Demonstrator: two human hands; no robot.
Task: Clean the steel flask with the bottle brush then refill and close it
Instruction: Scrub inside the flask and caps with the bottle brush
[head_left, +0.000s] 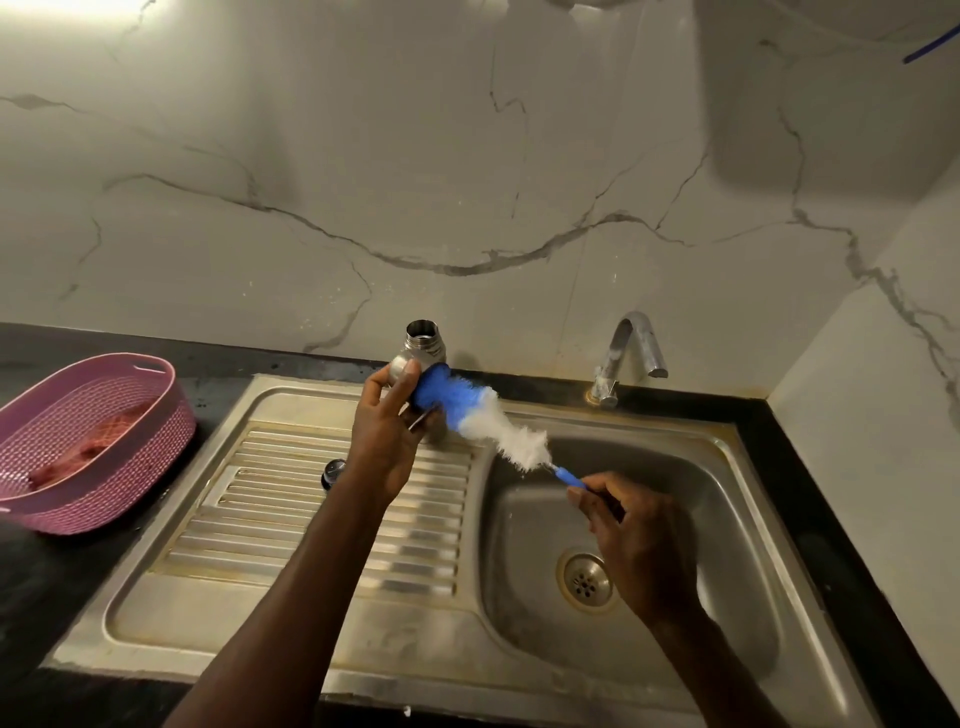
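My left hand (384, 431) grips the steel flask (422, 347) around its body and holds it above the sink's drainboard, its open threaded mouth pointing up and away. My right hand (634, 540) holds the thin blue handle of the bottle brush (478, 415) over the basin. The brush's blue and white bristles lie against the flask's outer side, below the neck. The bristles and my fingers hide the flask's lower body. A small dark round cap (332, 472) lies on the ribbed drainboard just left of my left wrist.
The steel sink (311, 613) has a ribbed drainboard on the left and a basin with a drain (586, 579) on the right. A tap (626, 358) stands behind the basin. A pink plastic basket (88, 441) sits on the black counter at the left.
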